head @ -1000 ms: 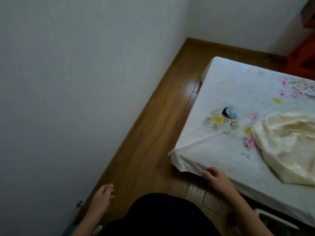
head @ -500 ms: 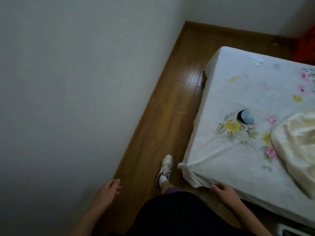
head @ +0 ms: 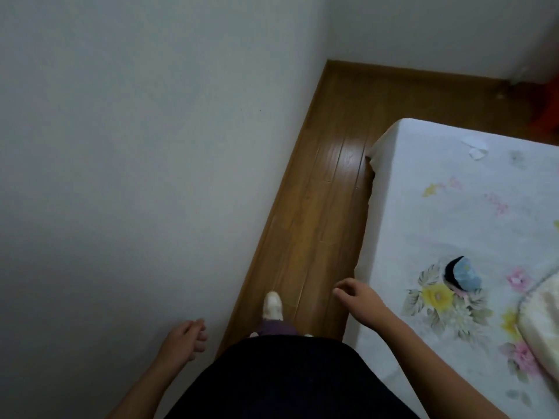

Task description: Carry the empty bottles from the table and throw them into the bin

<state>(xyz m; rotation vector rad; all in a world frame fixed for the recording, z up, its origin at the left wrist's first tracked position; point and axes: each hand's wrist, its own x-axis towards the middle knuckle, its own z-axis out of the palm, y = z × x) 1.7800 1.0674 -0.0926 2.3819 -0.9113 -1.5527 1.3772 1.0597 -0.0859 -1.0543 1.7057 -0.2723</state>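
No bottle, table or bin is in view. My left hand (head: 185, 338) hangs near the white wall, fingers loosely curled, holding nothing. My right hand (head: 360, 299) hovers over the floor strip beside the bed's edge, fingers relaxed and slightly bent, also holding nothing. My foot in a white shoe (head: 272, 305) is on the wooden floor between the two hands.
A narrow strip of wooden floor (head: 326, 189) runs between the white wall (head: 136, 161) and a bed with a floral sheet (head: 453, 213). A small blue and black object (head: 462, 273) lies on the sheet. A cream cloth (head: 541, 313) sits at the right edge.
I have stepped forward along the floor strip. My right hand has come off the bed corner and now hangs over the floor. The bed has shifted right in view.
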